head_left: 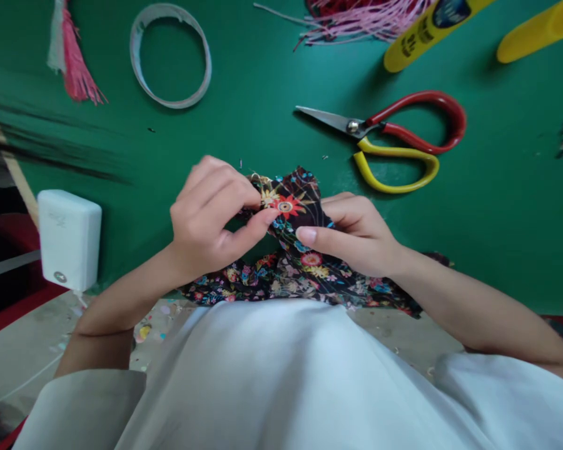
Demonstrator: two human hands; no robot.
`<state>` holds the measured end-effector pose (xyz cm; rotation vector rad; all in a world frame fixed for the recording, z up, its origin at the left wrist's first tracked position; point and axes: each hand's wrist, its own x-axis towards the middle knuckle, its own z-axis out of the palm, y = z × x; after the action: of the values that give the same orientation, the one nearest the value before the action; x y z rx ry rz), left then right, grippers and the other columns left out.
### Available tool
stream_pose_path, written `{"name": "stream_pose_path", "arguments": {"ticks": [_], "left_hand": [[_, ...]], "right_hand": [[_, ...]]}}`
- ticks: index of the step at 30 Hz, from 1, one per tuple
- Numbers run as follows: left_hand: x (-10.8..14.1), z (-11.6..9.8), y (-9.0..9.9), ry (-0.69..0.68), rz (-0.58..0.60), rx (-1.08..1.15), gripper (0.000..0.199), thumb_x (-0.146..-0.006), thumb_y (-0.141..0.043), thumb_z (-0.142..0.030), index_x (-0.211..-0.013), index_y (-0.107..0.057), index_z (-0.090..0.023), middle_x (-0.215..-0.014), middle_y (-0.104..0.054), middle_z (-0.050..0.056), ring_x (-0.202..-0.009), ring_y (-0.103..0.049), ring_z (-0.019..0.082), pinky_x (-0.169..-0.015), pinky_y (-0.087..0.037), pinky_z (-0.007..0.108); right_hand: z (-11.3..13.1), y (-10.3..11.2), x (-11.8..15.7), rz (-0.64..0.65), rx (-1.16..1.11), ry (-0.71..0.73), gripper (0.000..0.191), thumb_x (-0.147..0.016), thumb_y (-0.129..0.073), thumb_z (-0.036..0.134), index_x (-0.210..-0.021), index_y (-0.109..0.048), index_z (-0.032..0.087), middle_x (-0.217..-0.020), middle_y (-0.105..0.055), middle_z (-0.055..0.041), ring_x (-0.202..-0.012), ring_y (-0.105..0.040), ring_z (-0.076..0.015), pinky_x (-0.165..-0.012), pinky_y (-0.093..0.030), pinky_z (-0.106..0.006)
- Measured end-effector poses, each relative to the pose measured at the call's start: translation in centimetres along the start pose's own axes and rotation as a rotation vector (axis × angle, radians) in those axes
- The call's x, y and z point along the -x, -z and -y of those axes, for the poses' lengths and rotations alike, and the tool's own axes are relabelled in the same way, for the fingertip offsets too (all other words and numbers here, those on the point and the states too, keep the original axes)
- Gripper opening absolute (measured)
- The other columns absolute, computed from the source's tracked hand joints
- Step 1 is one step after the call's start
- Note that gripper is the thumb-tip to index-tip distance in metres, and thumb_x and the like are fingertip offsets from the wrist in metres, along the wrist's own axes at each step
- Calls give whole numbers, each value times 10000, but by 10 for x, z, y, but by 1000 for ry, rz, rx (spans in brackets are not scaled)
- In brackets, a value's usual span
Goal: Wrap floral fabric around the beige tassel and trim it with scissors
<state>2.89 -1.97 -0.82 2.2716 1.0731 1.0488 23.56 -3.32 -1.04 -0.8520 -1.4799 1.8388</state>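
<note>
A black fabric with a colourful flower print (304, 259) hangs between my two hands, its lower part spread along the table's near edge. My left hand (216, 215) pinches the cloth's upper left edge between thumb and fingers. On the other side, my right hand (361, 234) grips the cloth, with the thumb on top and the fingers mostly hidden behind it. Beyond my right hand, scissors (396, 140) with one red and one yellow handle lie on the green table (248, 81), their blades nearly closed and pointing left.
A roll of tape (134, 59) and a pink tassel (77, 69) lie at the back left. Pink cords (370, 22) and two yellow tubes (415, 47) (539, 31) are at the back right. A white device (69, 240) with a cable stands at the left edge.
</note>
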Motion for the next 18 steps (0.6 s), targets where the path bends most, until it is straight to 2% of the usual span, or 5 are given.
{"name": "stream_pose_path", "arguments": {"ticks": [3, 7, 12, 18], "left_hand": [[0, -5, 3, 150, 123, 154, 177, -911, -548, -265, -766, -566, -166, -711, -598, 28, -692, -533, 123, -666, -434, 304], [0, -8, 3, 308, 300, 395, 321, -955, -478, -264, -652, -502, -160, -605, -509, -3, -599, -468, 80, -584, -387, 245], [6, -10, -3, 292, 383, 532, 339, -958, -472, -232, -629, -455, -154, -547, -455, -32, -531, -420, 51, -513, -334, 203], [9, -12, -9, 299, 404, 601, 323, -968, -437, -197, -647, -429, -159, -574, -481, -35, -547, -447, 48, -535, -363, 184]], "right_hand": [[-1, 0, 0, 16, 21, 62, 402, -942, -575, 305, -580, -514, 141, -510, -475, 58, -466, -376, -17, -439, -283, -165], [-4, -1, 0, 18, 118, 123, 370, -943, -568, 249, -593, -532, 137, -536, -491, 57, -500, -413, -16, -484, -322, -149], [-7, -4, 0, -12, 262, 148, 321, -923, -599, 257, -635, -546, 129, -552, -471, 64, -515, -385, -19, -498, -330, -142], [-7, -1, 0, 10, 144, 84, 372, -928, -598, 281, -599, -519, 127, -519, -464, 69, -484, -367, -16, -463, -312, -145]]}}
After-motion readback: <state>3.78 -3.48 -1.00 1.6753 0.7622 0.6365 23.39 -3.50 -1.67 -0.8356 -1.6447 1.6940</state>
